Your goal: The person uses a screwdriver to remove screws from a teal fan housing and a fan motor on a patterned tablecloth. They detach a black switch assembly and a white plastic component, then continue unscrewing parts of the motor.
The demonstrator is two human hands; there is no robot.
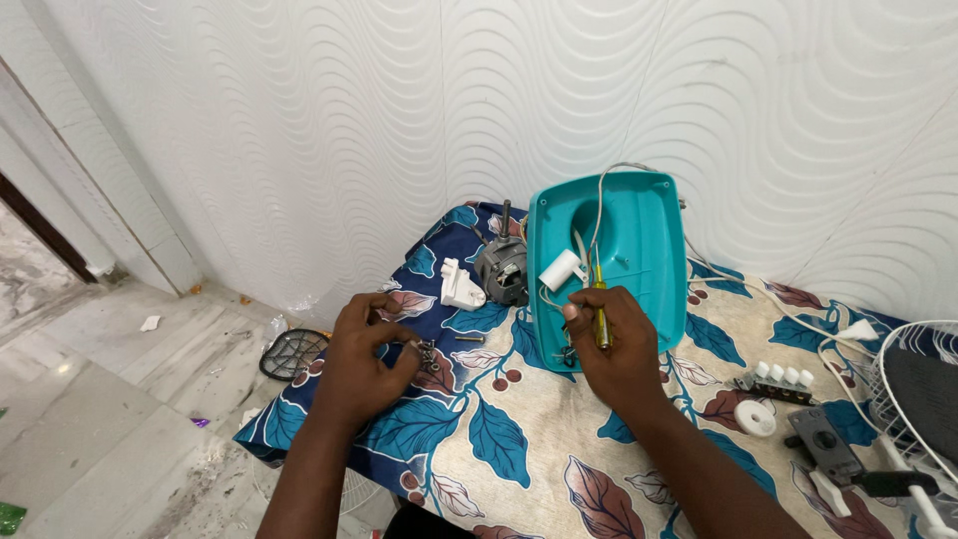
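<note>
My left hand [361, 357] rests on the leaf-patterned cloth [519, 449], its fingertips pinched on a small screw picked from a little pile of screws [431, 357]. My right hand [617, 341] grips a yellow-handled screwdriver [601, 311], held upright over the lower edge of a teal plastic housing [649, 262]. Inside that housing lie white wires and a white cylindrical capacitor [561, 269]. A grey electric motor [502, 269] stands just left of the housing.
A white plastic part [460, 285] lies beside the motor. At right sit a switch block with white buttons [781, 380], a white knob [755, 417], a grey bracket [824, 443] and a white wire guard [910, 399]. A dark grille [294, 353] lies on the floor at left.
</note>
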